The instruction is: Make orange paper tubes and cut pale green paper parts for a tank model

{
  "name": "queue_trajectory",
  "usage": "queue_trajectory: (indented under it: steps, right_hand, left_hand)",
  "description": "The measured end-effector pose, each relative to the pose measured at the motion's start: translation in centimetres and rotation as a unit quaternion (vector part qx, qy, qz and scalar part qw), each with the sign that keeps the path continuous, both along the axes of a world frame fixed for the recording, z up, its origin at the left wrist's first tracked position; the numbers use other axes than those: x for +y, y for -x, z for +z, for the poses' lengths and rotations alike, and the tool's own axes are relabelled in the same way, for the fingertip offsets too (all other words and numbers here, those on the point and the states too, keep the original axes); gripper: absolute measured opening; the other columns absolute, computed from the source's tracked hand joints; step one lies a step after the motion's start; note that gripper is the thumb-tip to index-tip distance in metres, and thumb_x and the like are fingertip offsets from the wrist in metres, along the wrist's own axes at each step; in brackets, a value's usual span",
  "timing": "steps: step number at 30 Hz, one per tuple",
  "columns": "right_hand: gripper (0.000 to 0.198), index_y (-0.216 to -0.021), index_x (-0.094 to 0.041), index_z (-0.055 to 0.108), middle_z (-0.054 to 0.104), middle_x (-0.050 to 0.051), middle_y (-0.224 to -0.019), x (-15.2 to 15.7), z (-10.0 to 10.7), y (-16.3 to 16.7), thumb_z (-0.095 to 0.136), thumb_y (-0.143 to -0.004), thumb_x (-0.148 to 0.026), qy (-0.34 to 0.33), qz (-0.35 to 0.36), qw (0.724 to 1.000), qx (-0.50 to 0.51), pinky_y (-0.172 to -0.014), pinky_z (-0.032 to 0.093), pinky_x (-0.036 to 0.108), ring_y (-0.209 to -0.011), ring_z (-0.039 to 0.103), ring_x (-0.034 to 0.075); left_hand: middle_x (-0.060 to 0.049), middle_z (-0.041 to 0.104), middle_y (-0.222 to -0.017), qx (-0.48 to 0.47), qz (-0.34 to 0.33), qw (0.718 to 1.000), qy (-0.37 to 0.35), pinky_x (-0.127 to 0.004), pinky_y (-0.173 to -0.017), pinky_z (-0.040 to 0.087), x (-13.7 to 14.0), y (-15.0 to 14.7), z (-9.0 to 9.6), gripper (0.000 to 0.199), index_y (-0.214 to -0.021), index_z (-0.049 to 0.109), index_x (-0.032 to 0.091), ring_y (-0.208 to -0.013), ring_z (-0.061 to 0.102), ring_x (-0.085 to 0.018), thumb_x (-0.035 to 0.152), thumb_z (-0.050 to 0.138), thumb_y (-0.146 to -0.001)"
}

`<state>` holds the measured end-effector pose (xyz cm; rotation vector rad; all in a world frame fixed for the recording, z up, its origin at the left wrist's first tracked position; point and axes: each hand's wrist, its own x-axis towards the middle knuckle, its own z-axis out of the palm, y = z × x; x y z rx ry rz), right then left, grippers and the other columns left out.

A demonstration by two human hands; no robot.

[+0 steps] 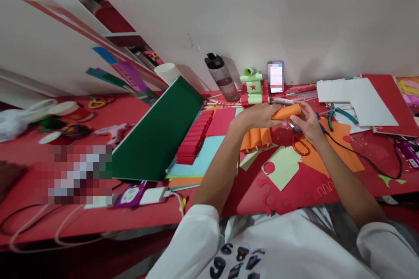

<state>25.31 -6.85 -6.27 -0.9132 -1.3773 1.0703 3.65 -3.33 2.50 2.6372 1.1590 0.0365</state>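
An orange paper roll (286, 112) lies between my two hands, above the table. My left hand (262, 114) has its fingers closed on the roll's left end. At the other end, my right hand (308, 123) grips the roll with thumb and fingers. Below my left hand sit several more orange paper rolls (255, 138) side by side. Orange-handled scissors (301, 146) rest under my right hand, their blades partly hidden. Just behind the hands stands a light green and red paper model (254, 89) with a star on it.
A green board (157, 135) leans at the left beside red pleated paper (195, 137). Behind are a water bottle (223, 78) and a phone (276, 77). Pliers (342, 115), a black cable (360, 157) and white sheets (356, 98) lie right. Green cut paper (283, 170) lies in front.
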Motion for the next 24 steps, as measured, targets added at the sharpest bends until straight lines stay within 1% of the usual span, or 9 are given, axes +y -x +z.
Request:
queue_trajectory:
  steps: [3,5,8,10,13,15,17,20,24]
  right_hand:
    - [0.05,-0.12,-0.029,0.06,0.074,0.007,-0.123,-0.11,-0.09,0.46,0.08,-0.084,-0.057,-0.001,-0.02,1.0,0.001,-0.1,0.063,0.046,-0.117,0.072,0.029]
    - [0.051,-0.113,-0.028,0.06,0.074,0.006,-0.115,-0.04,-0.18,0.57,0.081,-0.081,-0.063,0.01,-0.036,0.999,0.001,-0.092,0.065,0.044,-0.111,0.073,0.028]
    - [0.055,-0.11,-0.028,0.058,0.073,0.005,-0.109,0.25,-0.36,0.42,0.079,-0.08,-0.069,0.026,-0.055,0.998,0.018,-0.079,0.066,0.039,-0.101,0.074,0.026]
    - [0.055,-0.11,-0.028,0.058,0.073,0.006,-0.11,0.39,-0.44,0.27,0.077,-0.081,-0.071,0.03,-0.062,0.997,0.028,-0.077,0.066,0.037,-0.1,0.074,0.025]
    - [0.059,-0.114,-0.028,0.062,0.075,0.008,-0.118,0.38,-0.46,0.28,0.08,-0.078,-0.071,0.04,-0.044,0.997,0.05,-0.08,0.066,0.039,-0.104,0.075,0.027]
    - [0.062,-0.117,-0.027,0.066,0.076,0.009,-0.124,0.27,-0.47,0.46,0.085,-0.074,-0.068,0.044,-0.02,0.997,0.062,-0.086,0.067,0.041,-0.109,0.075,0.029]
    - [0.062,-0.119,-0.025,0.069,0.077,0.01,-0.127,0.14,-0.48,0.63,0.087,-0.074,-0.064,0.033,-0.003,0.998,0.06,-0.094,0.065,0.044,-0.114,0.074,0.031]
    - [0.054,-0.12,-0.024,0.072,0.078,0.01,-0.126,-0.07,-0.29,0.71,0.086,-0.079,-0.057,0.003,-0.005,0.999,0.036,-0.102,0.061,0.046,-0.116,0.074,0.03]
    - [0.047,-0.118,-0.024,0.074,0.078,0.009,-0.121,-0.58,0.45,0.61,0.084,-0.081,-0.052,-0.024,-0.026,0.999,-0.003,-0.103,0.059,0.048,-0.111,0.074,0.029]
  left_hand:
    - [-0.012,0.074,-0.1,-0.037,-0.025,0.997,0.056,-0.034,-0.066,0.043,-0.05,-0.28,-0.26,0.066,-0.117,0.063,0.017,-0.079,0.066,-0.024,0.078,0.047,-0.096]
    - [-0.01,0.074,-0.098,-0.05,-0.047,0.994,0.088,-0.033,-0.066,0.044,0.06,-0.35,-0.53,0.067,-0.119,0.061,0.017,-0.078,0.065,-0.023,0.078,0.045,-0.096]
    - [-0.01,0.074,-0.1,-0.06,-0.063,0.991,0.105,-0.032,-0.067,0.047,0.27,-0.28,-0.71,0.068,-0.125,0.06,0.017,-0.08,0.067,-0.023,0.077,0.049,-0.094]
    - [-0.011,0.074,-0.1,-0.071,-0.063,0.989,0.112,-0.032,-0.067,0.049,0.31,-0.18,-0.59,0.069,-0.125,0.06,0.016,-0.08,0.067,-0.023,0.077,0.051,-0.093]
    - [-0.011,0.074,-0.1,-0.109,-0.087,0.979,0.15,-0.033,-0.071,0.054,0.19,-0.08,-0.22,0.065,-0.121,0.062,0.016,-0.083,0.068,-0.023,0.075,0.047,-0.097]
    - [-0.011,0.074,-0.097,-0.126,-0.114,0.969,0.182,-0.033,-0.073,0.055,0.11,-0.05,-0.1,0.064,-0.119,0.064,0.017,-0.085,0.069,-0.023,0.074,0.044,-0.099]
    - [-0.009,0.073,-0.091,-0.118,-0.12,0.966,0.196,-0.034,-0.072,0.055,0.13,-0.03,-0.18,0.064,-0.115,0.067,0.017,-0.081,0.067,-0.022,0.074,0.043,-0.099]
    - [-0.007,0.07,-0.085,-0.09,-0.103,0.973,0.185,-0.035,-0.067,0.053,0.33,0.07,-0.57,0.064,-0.113,0.069,0.018,-0.074,0.064,-0.022,0.076,0.046,-0.097]
    - [-0.006,0.069,-0.085,-0.084,-0.095,0.981,0.149,-0.035,-0.065,0.051,0.52,0.17,-0.94,0.061,-0.109,0.071,0.019,-0.07,0.061,-0.021,0.074,0.047,-0.097]
